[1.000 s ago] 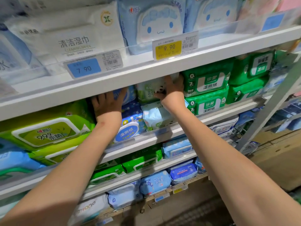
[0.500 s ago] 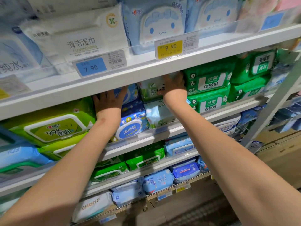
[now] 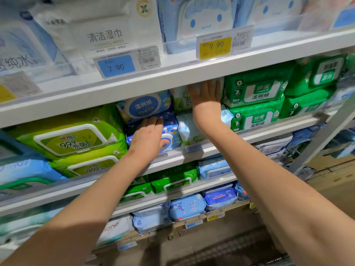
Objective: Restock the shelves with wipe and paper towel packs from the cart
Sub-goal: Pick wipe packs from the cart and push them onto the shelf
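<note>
The left hand (image 3: 148,137) grips the lower blue pack (image 3: 171,131) on the shelf (image 3: 278,129), fingers curled over its top edge and thumb on its front. Just above those fingers lies the upper blue pack (image 3: 144,106). The right hand (image 3: 206,98) is flat with straight fingers, apparently pressing a pale pack (image 3: 180,98). Green packs (image 3: 255,93) sit just right of it.

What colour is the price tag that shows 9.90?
The tag is yellow, head view.
</note>
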